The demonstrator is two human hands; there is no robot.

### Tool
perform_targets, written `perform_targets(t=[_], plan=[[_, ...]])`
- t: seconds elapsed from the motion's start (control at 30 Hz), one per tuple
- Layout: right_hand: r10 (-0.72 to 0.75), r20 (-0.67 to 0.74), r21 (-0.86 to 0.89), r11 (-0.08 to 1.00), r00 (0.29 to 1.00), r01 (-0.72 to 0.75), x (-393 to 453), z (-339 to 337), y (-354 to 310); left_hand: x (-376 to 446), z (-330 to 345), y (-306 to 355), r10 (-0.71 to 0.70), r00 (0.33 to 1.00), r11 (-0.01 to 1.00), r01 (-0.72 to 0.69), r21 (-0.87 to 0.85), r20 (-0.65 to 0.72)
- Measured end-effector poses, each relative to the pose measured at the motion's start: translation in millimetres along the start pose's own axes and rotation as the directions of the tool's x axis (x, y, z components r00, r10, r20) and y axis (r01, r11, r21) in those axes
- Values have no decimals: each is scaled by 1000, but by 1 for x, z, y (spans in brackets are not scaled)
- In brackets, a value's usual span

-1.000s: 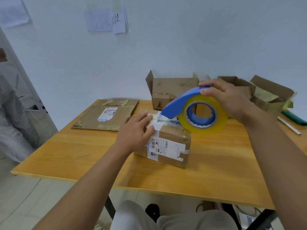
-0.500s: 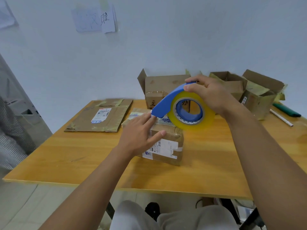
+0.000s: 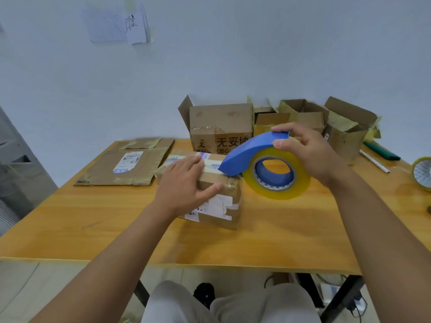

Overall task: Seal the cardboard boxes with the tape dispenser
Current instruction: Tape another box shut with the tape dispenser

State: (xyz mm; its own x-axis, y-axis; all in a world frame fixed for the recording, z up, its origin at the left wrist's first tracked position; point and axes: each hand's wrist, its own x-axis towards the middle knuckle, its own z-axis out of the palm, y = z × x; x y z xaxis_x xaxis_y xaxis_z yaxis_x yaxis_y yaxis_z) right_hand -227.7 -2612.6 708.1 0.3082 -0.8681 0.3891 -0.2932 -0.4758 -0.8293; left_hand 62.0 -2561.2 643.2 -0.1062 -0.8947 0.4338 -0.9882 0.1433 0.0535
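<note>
Left grip: my left hand (image 3: 184, 185) lies flat on the small cardboard box (image 3: 211, 199), fingers straight and spread over its top, thumb stretched along the near top edge.
Right grip: my right hand (image 3: 310, 155) is curled round the tape dispenser (image 3: 254, 155), fingertips on the blue cover, palm against the yellowish tape roll (image 3: 276, 176).
Tape dispenser: at 1 o'clock from the box's middle, its blue nose touching the box top at the right end; the roll hangs just beside the box's right side, above the surface (image 3: 93, 220).
Small cardboard box: centre of the surface, lying on it, white shipping labels on its front and top.
Behind, 12 o'clock: an open cardboard carton (image 3: 221, 127) with printed characters.
Behind, 1 to 2 o'clock: 2 more open cartons (image 3: 345, 134), flaps up.
At 10 o'clock: a flattened cardboard box (image 3: 123, 166) with a label.
Far right, 3 o'clock: a second tape roll (image 3: 423, 173) at the frame edge; a white pen (image 3: 374, 160) and a dark green object (image 3: 382, 150) near the cartons.
</note>
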Motion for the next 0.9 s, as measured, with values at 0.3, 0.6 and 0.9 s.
perform_targets(t=[0.3, 0.6, 0.9], plan=[[-3, -123, 90, 996, 992, 14, -8, 21, 10, 8, 14, 19, 95, 993, 992, -101, -73, -75], [-18, -174, 115, 993, 985, 38, -27, 41, 18, 16, 17, -1, 166, 984, 976, -173, -132, -62], [27, -172, 117, 993, 985, -6, -76, 10, 26, 7, 6, 13, 107, 994, 994, -107, -21, 11]])
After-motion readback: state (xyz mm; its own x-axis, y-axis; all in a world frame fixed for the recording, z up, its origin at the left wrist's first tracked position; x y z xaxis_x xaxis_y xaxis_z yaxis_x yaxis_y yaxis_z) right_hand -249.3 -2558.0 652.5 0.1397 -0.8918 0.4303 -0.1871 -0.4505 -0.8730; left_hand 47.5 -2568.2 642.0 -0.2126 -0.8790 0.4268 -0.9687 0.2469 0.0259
